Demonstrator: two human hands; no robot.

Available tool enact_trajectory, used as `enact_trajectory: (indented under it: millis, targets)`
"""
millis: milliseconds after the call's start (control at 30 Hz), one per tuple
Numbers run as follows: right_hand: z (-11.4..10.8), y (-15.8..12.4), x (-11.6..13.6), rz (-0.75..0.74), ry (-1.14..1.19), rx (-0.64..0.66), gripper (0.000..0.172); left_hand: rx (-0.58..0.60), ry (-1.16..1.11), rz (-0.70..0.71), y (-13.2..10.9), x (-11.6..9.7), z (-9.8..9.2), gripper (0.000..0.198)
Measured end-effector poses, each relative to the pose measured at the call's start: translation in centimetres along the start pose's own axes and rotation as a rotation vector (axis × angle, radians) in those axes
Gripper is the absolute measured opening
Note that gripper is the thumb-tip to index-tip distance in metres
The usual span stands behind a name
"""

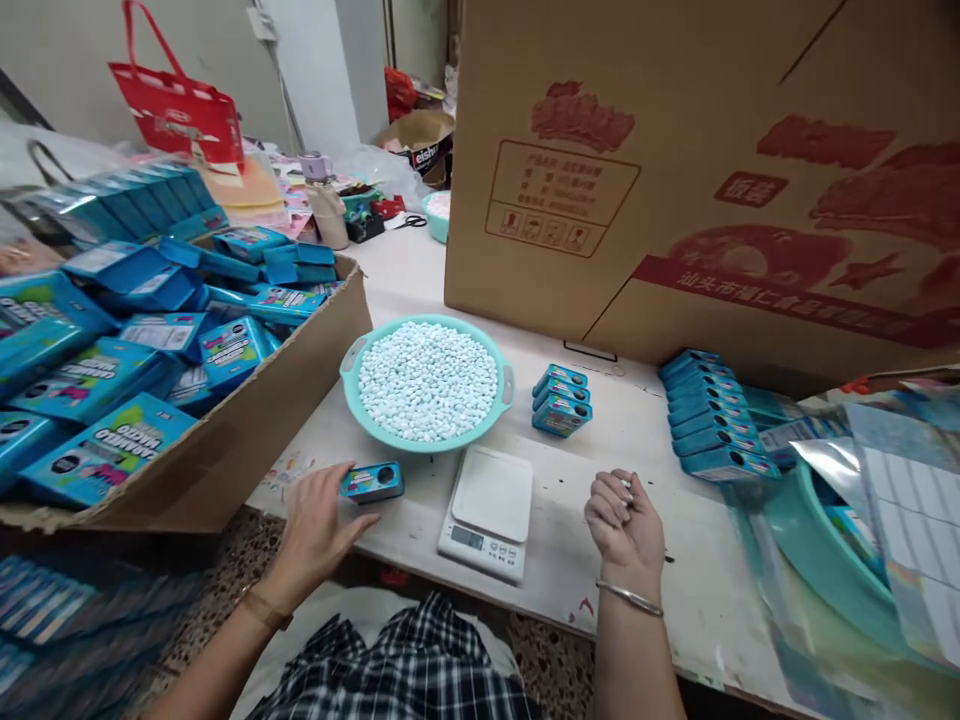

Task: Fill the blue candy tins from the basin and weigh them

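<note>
On the white table, a small blue box with a dark round hole lies in front of the mint-green bowl. My left hand is beside the box's left end, fingertips at its edge, thumb spread away. My right hand is curled closed, palm up, over the table right of the scale; a small white pellet seems to show at its fingertips. Pale pellets fill the bowl. Between my hands sits a white kitchen scale; its display is too small to read. Several blue boxes stand in a row behind it.
At left, an open carton is heaped with blue packs. A tall cardboard box walls off the back right. Another row of blue boxes stands at right, near a green basin partly covered by plastic film.
</note>
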State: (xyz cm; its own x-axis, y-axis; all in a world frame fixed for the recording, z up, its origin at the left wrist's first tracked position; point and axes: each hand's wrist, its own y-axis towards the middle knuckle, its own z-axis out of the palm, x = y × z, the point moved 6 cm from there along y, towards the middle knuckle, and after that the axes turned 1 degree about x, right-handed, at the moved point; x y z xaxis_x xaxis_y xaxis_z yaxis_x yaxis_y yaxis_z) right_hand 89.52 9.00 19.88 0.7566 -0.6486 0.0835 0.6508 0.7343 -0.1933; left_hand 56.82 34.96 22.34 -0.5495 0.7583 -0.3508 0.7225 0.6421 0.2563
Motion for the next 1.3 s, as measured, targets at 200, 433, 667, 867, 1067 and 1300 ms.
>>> enact_trajectory:
  millis: [200, 433, 667, 867, 1067, 1300]
  targets:
    - [2.5, 0.6, -2.8, 0.070, -0.020, 0.023, 0.018, 0.021, -0.183, 0.155, 0.9, -2.7, -0.1, 0.032]
    - [1.6, -1.0, -1.2, 0.016, 0.057, -0.046, 0.020, 0.063, -0.498, 0.258, 4.8, -12.0, 2.6, 0.033]
    - [0.8, -1.4, -0.8, 0.005, 0.068, -0.087, 0.020, 0.061, -0.591, 0.202, 5.9, -14.9, 7.6, 0.040]
    - [0.0, -1.1, -0.8, -0.010, 0.001, -0.094, 0.021, -0.136, -0.651, 0.164, 4.2, -12.3, 1.8, 0.076]
    - [0.2, -0.5, -1.0, -0.039, -0.100, -0.065, 0.018, -0.309, -0.646, -0.092, 2.6, -6.9, -2.8, 0.065]
    - [1.2, 0.1, -1.6, -0.056, -0.138, -0.102, 0.018, -0.192, -0.560, -0.045, 2.7, -6.9, -2.3, 0.056]
